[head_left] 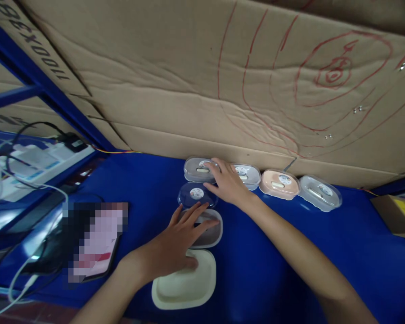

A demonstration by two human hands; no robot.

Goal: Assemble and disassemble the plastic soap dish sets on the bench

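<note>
My left hand (175, 243) is open, its fingers spread above a small greyish tray-like container (211, 236) and the near edge of a clear lid (196, 193) with a round label. Its thumb lies over a cream rounded-rectangular dish or lid (182, 288). My right hand (231, 184) has its fingers apart at the right end of a grey lidded food box (194, 168) in the back row. One finger rests on that box's top, with the thumb near its front side. Contact under the left fingertips is hard to make out.
Right of my right hand stand a whitish lidded box (253, 175), a peach one (280, 184) and a pale grey one (320, 193). Behind rises a cardboard wall (175, 112). On the left are a phone (99, 245), cables and a power strip (54, 162); a carton (396, 216) is far right.
</note>
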